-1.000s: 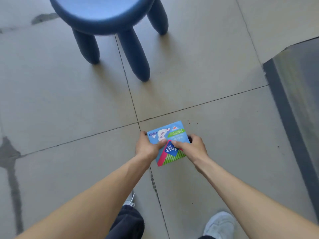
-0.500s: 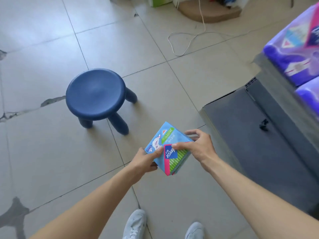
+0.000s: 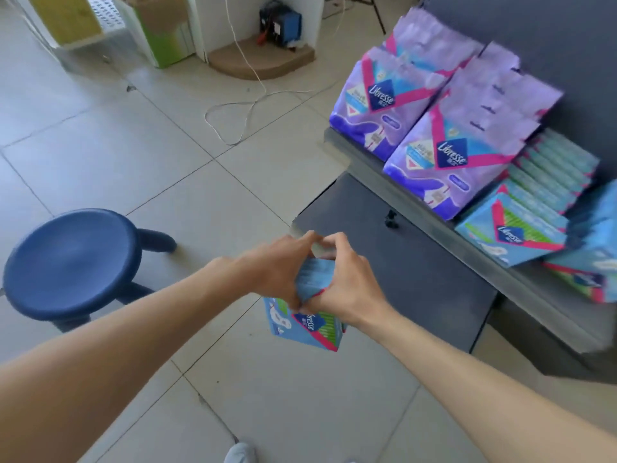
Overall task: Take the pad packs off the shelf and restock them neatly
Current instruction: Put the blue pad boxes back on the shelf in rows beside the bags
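Both hands grip a small stack of blue pad packs (image 3: 309, 327) in front of me, above the floor. My left hand (image 3: 278, 267) curls over the stack's left side and my right hand (image 3: 345, 285) curls over its right side. The packs hang below the hands with the label facing me. To the right, the grey shelf (image 3: 444, 225) carries purple pad packs (image 3: 430, 152) standing in rows and more blue pad packs (image 3: 514, 228) lying beside them.
A blue round stool (image 3: 71, 262) stands on the tiled floor at the left. A dark cabinet base (image 3: 410, 272) sits under the shelf. A white cable (image 3: 240, 105) loops on the floor further back, near boxes and a small device. My shoe (image 3: 238, 454) shows at the bottom.
My view has lifted from the floor to the shelf. The hands have raised the blue packs and turned them downward, moving them rightward toward the shelf.
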